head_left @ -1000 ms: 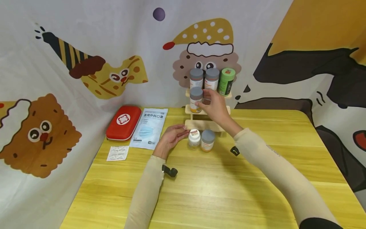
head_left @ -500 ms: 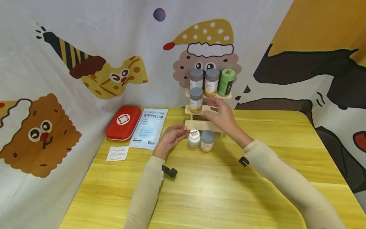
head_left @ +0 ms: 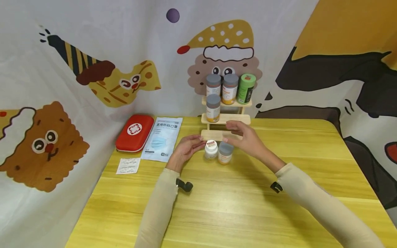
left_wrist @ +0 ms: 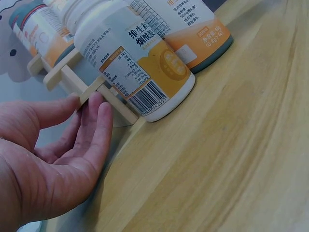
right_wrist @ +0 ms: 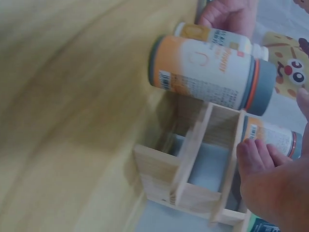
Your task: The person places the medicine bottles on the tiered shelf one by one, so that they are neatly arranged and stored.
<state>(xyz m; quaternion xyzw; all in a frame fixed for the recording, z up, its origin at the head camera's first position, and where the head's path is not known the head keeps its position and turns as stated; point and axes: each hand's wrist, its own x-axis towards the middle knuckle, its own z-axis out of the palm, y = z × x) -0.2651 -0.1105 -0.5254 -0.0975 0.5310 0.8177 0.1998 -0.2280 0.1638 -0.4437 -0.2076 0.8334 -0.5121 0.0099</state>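
My left hand (head_left: pixel 186 150) pinches the left end of the lowest step of a three-tier wooden display rack (head_left: pixel 234 119), thumb above and fingers below in the left wrist view. My right hand (head_left: pixel 249 139) holds nothing, its fingers apart over the lowest step, thumb overlapping the lid of a grey-lidded supplement bottle (head_left: pixel 224 157). That bottle stands on the table in front of the rack, beside a smaller white-capped vitamin bottle (head_left: pixel 211 153). Another grey-lidded bottle (head_left: pixel 213 111) stands on the left of the middle step. Two grey-lidded bottles (head_left: pixel 229 91) and a green canister (head_left: pixel 246 89) fill the top step.
A red first-aid case (head_left: pixel 135 133), a pack of surgical masks (head_left: pixel 162 139) and a small white printed packet (head_left: pixel 128 166) lie on the wooden table (head_left: pixel 223 206) at left. A cartoon-print cloth (head_left: pixel 124 20) hangs behind the rack.
My right hand has let go of the grey-lidded bottle on the middle step and moved down to the grey-lidded bottle at the front. My left hand stays at the rack's end.
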